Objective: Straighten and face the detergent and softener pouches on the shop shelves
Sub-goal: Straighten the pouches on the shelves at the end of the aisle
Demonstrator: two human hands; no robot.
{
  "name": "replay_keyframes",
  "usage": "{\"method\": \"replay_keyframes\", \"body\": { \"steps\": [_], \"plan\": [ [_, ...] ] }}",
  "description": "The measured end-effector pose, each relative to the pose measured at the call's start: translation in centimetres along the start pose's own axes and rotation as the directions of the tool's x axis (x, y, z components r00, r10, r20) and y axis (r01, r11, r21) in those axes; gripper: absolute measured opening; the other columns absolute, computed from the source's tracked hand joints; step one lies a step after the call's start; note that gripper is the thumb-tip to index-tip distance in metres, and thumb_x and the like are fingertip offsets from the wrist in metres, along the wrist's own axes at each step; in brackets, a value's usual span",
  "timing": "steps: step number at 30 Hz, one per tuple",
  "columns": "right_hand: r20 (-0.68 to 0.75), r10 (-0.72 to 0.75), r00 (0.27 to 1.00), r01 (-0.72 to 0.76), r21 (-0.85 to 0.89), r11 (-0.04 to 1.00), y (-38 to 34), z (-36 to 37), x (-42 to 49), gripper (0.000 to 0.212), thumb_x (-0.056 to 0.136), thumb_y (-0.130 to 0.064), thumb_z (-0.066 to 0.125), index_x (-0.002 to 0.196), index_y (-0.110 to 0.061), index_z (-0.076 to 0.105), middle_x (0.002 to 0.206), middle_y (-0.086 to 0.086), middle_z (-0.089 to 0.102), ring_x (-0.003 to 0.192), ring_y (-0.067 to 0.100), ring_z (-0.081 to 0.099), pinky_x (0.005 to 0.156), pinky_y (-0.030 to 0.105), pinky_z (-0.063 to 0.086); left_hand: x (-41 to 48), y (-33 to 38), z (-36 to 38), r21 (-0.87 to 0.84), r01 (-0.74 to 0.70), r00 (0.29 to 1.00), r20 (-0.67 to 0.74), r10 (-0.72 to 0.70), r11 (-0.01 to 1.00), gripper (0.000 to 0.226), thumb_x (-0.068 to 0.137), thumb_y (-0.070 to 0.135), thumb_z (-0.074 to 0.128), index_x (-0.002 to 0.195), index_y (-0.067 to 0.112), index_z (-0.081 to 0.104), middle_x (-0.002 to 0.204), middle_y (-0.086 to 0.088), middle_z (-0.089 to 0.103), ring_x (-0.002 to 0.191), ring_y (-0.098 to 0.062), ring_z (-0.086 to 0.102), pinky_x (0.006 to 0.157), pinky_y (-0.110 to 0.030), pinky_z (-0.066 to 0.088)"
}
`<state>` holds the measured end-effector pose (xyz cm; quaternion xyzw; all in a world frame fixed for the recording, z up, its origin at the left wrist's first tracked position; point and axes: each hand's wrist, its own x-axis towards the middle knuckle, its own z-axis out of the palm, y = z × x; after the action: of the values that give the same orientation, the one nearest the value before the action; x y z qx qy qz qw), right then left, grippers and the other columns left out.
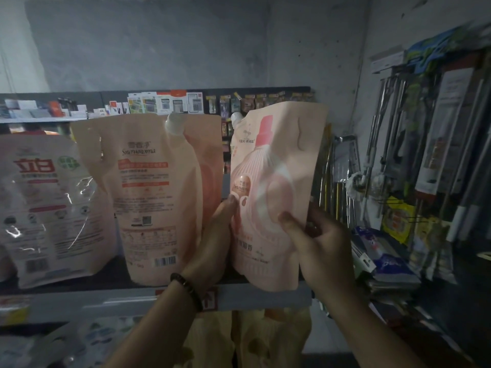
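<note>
Left hand [214, 235] and right hand [322, 243] pinch the pink pouch [276, 166], front outward.
Seat its base square on the shelf [106, 298], spout upright.

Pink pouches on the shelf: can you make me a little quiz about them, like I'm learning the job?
1. True or false: the held pink pouch shows its bottle picture to the camera.
2. The left hand and right hand: A) both grip that pouch, B) only one does, C) neither does.
3. Fill in: the middle pink pouch shows a barcode, so its ____ faces out.
Key: 1 true; 2 A; 3 back.
</note>
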<state>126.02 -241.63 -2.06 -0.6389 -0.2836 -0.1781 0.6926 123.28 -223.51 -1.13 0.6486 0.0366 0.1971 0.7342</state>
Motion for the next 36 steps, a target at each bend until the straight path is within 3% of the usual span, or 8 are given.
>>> {"method": "replay_keyframes", "body": {
  "steps": [4,8,12,15,21,25,29,36],
  "plan": [
    [0.018,0.043,0.999,-0.043,0.000,0.999,0.2,0.3,0.6,0.027,0.096,-0.039,0.072,0.119,-0.027,0.079,0.104,-0.016,0.080,0.098,0.003,0.076,0.083,0.038,0.065,-0.4,-0.5,-0.3,-0.075,-0.099,0.994,0.048,0.103,0.992,0.049,0.104,0.042,0.061,0.142,0.011,0.059,0.136,-0.018,0.071,0.127,-0.038,0.068,0.111,-0.064,0.050],
    [0.041,0.064,0.997,-0.065,0.035,0.997,0.8,0.4,1.7,0.010,0.101,-0.032,0.070,0.105,-0.033,0.079,0.100,-0.013,0.080,0.095,0.006,0.076,0.083,0.040,0.064,-0.8,-0.6,-0.6,-0.090,-0.161,0.985,0.043,0.166,0.983,0.058,0.100,0.038,0.072,0.146,0.010,0.053,0.141,-0.021,0.066,0.130,-0.042,0.064,0.110,-0.064,0.049],
    [0.074,0.119,0.990,-0.126,0.089,0.988,1.7,0.4,2.7,0.014,0.104,-0.033,0.066,0.107,-0.030,0.079,0.105,-0.009,0.080,0.100,0.012,0.076,0.091,0.051,0.063,-1.6,-0.9,-0.5,0.013,-0.212,0.977,-0.011,0.212,0.977,0.063,0.093,0.053,0.077,0.146,0.038,0.047,0.139,-0.004,0.069,0.125,-0.026,0.070,0.098,-0.052,0.061],
    [0.106,0.140,0.985,-0.155,0.148,0.977,2.4,0.5,3.1,0.016,0.104,-0.032,0.066,0.109,-0.026,0.080,0.110,-0.001,0.080,0.106,0.022,0.076,0.096,0.058,0.060,-2.3,-1.0,-0.3,0.106,-0.263,0.963,-0.029,0.267,0.959,0.060,0.094,0.054,0.071,0.145,0.041,0.042,0.135,0.002,0.069,0.118,-0.014,0.073,0.088,-0.037,0.065],
    [0.171,0.171,0.970,-0.211,0.246,0.946,2.9,0.3,4.5,0.025,0.103,-0.025,0.064,0.114,-0.006,0.077,0.110,0.015,0.079,0.106,0.034,0.076,0.097,0.060,0.059,-2.4,-1.0,0.4,0.159,-0.294,0.946,-0.096,0.311,0.943,0.075,0.083,0.071,0.075,0.146,0.049,0.039,0.140,0.005,0.065,0.124,-0.018,0.069,0.094,-0.048,0.063],
    [0.236,0.179,0.955,-0.241,0.268,0.933,3.1,0.0,5.1,0.024,0.102,-0.025,0.063,0.112,-0.009,0.078,0.111,0.014,0.080,0.106,0.032,0.077,0.093,0.050,0.060,-2.3,-0.9,1.1,0.123,-0.315,0.933,-0.140,0.331,0.941,0.065,0.091,0.054,0.076,0.144,0.038,0.042,0.136,0.001,0.067,0.120,-0.017,0.072,0.092,-0.047,0.065],
    [0.274,0.194,0.942,-0.267,0.263,0.927,3.5,-0.2,5.7,0.030,0.108,-0.023,0.057,0.126,-0.004,0.072,0.119,0.017,0.077,0.113,0.035,0.075,0.101,0.056,0.058,-2.2,-0.9,1.7,0.133,-0.304,0.932,-0.163,0.324,0.943,0.070,0.087,0.056,0.078,0.143,0.036,0.041,0.136,0.000,0.066,0.118,-0.016,0.073,0.091,-0.047,0.065],
    [0.297,0.228,0.927,-0.305,0.247,0.920,4.5,-0.9,5.8,0.033,0.108,-0.028,0.056,0.125,-0.004,0.072,0.119,0.018,0.076,0.114,0.036,0.074,0.104,0.067,0.053,-2.1,-1.1,2.0,0.183,-0.327,0.929,-0.116,0.351,0.927,0.081,0.084,0.061,0.081,0.146,0.043,0.033,0.146,0.004,0.056,0.130,-0.013,0.065,0.096,-0.047,0.063]
  ]
}}
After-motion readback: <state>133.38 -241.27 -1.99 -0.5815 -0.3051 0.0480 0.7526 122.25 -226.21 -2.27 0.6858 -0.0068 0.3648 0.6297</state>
